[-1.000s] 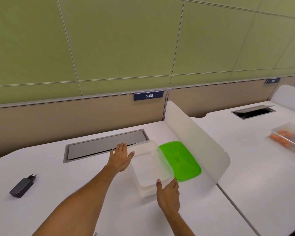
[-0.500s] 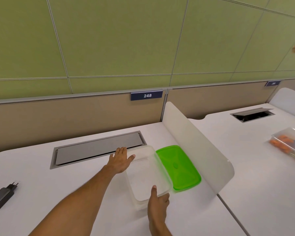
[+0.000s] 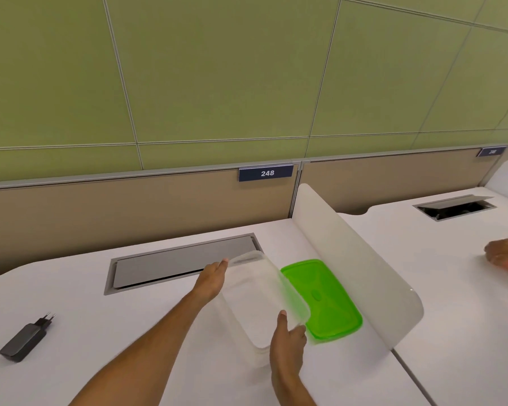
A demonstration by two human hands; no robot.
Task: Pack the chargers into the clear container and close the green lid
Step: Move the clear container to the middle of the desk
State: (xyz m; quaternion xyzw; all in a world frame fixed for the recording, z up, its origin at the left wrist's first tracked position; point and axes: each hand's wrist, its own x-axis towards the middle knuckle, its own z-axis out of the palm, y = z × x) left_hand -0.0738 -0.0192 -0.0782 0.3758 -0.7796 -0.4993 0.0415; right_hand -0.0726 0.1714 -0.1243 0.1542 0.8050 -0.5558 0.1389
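The clear container (image 3: 258, 300) sits open and empty on the white desk, tilted slightly. My left hand (image 3: 213, 278) holds its far left rim. My right hand (image 3: 286, 344) grips its near right corner, thumb on the rim. The green lid (image 3: 323, 300) lies flat on the desk just right of the container, against the divider. One black charger (image 3: 25, 338) with its two plug pins up lies at the far left of the desk, well apart from both hands.
A white curved divider (image 3: 361, 271) stands right of the lid. A grey cable hatch (image 3: 182, 260) is set into the desk behind the container. On the neighbouring desk, another person's hand (image 3: 506, 257) shows at the right edge, behind it an open hatch (image 3: 455, 206).
Both hands have closed on the container, and it has lifted and tilted a little. Another person's hand now shows low at the right edge, where a clear box of orange items was.
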